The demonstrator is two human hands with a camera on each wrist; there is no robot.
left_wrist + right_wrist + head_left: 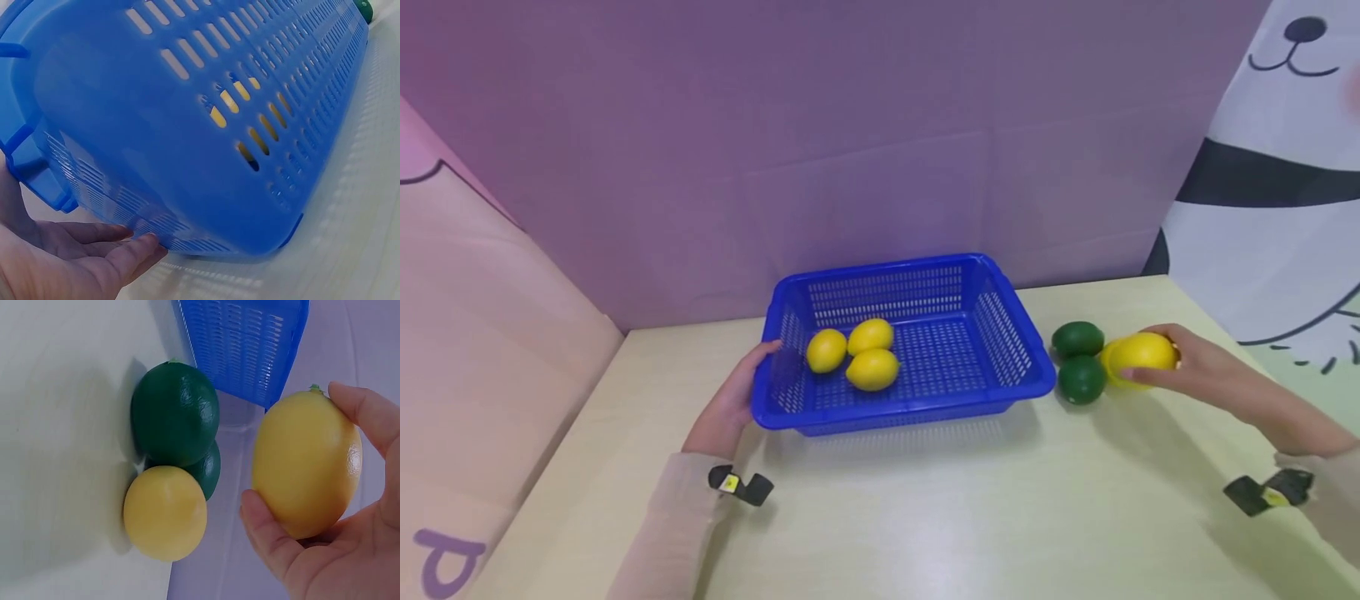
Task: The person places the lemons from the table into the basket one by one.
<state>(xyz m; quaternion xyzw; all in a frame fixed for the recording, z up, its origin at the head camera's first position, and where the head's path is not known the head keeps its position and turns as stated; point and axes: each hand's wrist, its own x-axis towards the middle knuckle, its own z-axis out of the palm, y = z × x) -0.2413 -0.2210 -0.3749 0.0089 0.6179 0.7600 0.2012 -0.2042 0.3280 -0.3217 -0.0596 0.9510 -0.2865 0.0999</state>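
Observation:
My left hand (733, 404) grips the left end of a blue plastic basket (917, 414), its thumb over the rim and its fingers against the outer wall in the left wrist view. Three yellow lemons (872, 370) lie together in the basket's left half. To the right, my right hand (1213, 375) holds another lemon (306, 462) between thumb and fingers, lifted off the table. Below it a further yellow lemon (165, 512) rests on the table, touching the nearer of two dark green fruits (175, 412).
The pale wooden table (880, 517) ends at a purple cloth backdrop (880, 167) just behind the basket. Printed panels (1285, 258) stand at the right and left sides. The green fruits lie close to the basket's right end.

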